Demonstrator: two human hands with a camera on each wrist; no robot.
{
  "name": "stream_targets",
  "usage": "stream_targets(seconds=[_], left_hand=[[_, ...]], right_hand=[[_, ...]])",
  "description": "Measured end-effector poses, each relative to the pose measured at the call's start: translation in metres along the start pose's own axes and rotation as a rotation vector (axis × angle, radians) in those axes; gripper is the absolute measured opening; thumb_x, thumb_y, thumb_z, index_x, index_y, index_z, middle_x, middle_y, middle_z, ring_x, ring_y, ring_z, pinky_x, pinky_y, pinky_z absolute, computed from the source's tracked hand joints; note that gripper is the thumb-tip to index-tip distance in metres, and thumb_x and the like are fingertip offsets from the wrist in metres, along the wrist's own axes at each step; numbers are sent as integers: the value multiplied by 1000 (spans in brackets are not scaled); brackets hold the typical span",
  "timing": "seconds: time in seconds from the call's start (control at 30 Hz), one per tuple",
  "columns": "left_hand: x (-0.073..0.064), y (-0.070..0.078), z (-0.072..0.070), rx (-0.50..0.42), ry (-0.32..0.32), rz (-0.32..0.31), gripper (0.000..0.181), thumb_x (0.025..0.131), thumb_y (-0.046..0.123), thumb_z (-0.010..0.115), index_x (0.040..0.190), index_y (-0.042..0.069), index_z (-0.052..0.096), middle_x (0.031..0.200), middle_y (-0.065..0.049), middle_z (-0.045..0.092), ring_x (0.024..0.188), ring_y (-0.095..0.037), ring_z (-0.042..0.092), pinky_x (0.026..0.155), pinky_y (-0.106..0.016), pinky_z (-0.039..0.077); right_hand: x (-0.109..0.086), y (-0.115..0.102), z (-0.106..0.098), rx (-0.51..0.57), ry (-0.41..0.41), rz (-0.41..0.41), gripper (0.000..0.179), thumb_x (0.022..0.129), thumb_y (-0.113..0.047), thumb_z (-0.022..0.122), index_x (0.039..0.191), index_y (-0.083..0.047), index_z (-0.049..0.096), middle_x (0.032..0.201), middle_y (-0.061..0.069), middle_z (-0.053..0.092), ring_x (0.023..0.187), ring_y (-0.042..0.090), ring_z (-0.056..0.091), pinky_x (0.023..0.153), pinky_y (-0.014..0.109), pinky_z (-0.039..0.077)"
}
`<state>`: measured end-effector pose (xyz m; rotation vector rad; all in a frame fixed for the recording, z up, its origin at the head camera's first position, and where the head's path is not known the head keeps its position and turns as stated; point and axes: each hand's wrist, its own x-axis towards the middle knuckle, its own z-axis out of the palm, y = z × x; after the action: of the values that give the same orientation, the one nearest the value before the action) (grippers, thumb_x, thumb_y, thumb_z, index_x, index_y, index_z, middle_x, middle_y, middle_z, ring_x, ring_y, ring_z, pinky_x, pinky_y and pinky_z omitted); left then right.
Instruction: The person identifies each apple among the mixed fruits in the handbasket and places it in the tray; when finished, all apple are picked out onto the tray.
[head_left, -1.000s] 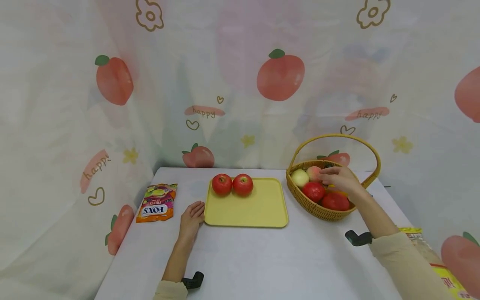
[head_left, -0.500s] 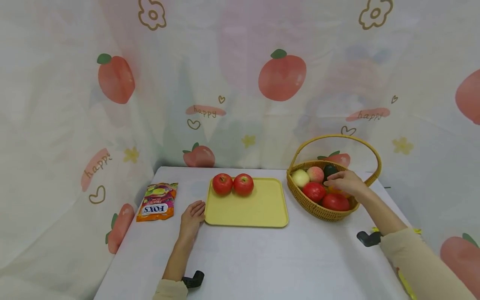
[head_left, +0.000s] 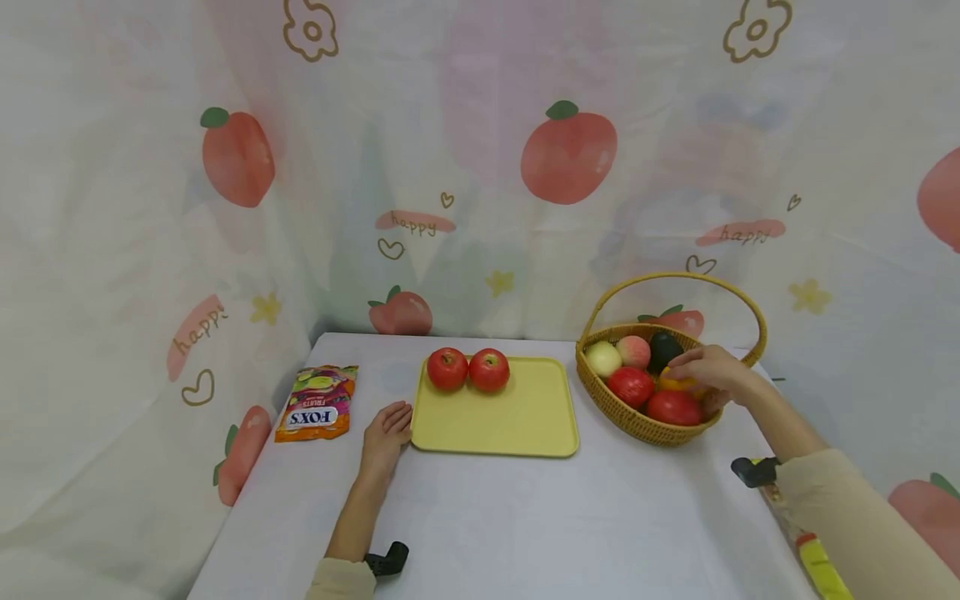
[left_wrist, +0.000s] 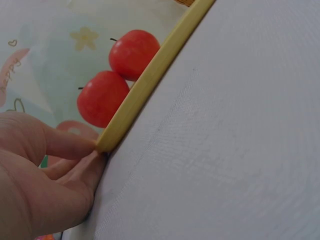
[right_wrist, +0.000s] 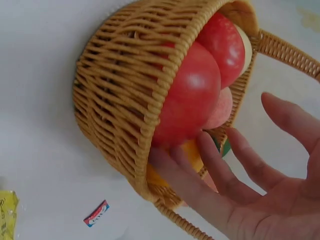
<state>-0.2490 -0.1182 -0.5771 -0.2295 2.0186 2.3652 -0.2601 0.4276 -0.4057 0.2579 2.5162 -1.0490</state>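
At the right side of the basket (head_left: 637, 427), the right hand (head_left: 717, 373) is the nearer one, its fingers spread and holding nothing, with the orange fruit (right_wrist: 193, 153) right under them and the big red fruit (head_left: 672, 408) just beside, against the basket's near wall. Both fruits look roundish, with no clear long axis. Well left of the basket, the left hand (head_left: 383, 437) touches the yellow tray (head_left: 517, 417); I cannot tell whether it pinches it.
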Motion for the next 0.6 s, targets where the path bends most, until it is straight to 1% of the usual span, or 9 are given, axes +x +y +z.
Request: stream_targets(seconds=[0.13, 0.23, 0.4, 0.53, 0.57, 0.6], left_hand=[[-1, 0, 0, 8, 4, -3, 54, 98, -16, 55, 149, -6, 46, 151, -27, 52, 142, -37, 51, 113, -41, 46], [-1, 0, -1, 5, 4, -4, 54, 97, -17, 54, 149, -6, 46, 150, -28, 52, 142, -38, 51, 113, -43, 46], [-1, 1, -1, 0, -3, 8, 55, 97, -19, 53, 150, -8, 45, 151, -30, 50, 142, -41, 50, 113, -44, 45], [0, 0, -1, -11, -2, 2, 55, 96, -19, 53, 149, -8, 46, 151, -30, 50, 142, -40, 50, 113, -43, 46], [0, 0, -1, -11, -5, 4, 55, 96, -20, 53, 149, -8, 46, 151, -31, 50, 142, -41, 49, 113, -43, 46], [1, 1, -1, -10, -4, -1, 55, 96, -19, 53, 149, -7, 46, 151, -30, 51, 142, -40, 50, 113, -42, 46]], right_hand=[[-2, 3, -2, 1, -44, -2, 66, 100, -29, 67, 146, 12, 44, 137, 42, 44, 100, 45, 69, 82, 58, 64], [-2, 6, 0, -4, -63, -10, 77, 98, -31, 72, 153, 9, 36, 137, 43, 42, 92, 40, 72, 82, 56, 64], [3, 12, 2, -23, -78, -43, 94, 94, -32, 77, 162, 0, 22, 144, 42, 38, 91, 37, 69, 81, 53, 65], [9, 15, 3, -14, -118, -83, 97, 94, -27, 79, 163, 0, 18, 145, 38, 49, 95, 35, 67, 82, 55, 64], [10, 16, 3, -30, -126, -99, 97, 94, -27, 79, 163, 2, 17, 143, 38, 52, 97, 36, 67, 82, 57, 64], [10, 15, 4, -56, -124, -121, 96, 94, -26, 79, 162, 4, 19, 140, 37, 56, 101, 37, 67, 85, 58, 63]])
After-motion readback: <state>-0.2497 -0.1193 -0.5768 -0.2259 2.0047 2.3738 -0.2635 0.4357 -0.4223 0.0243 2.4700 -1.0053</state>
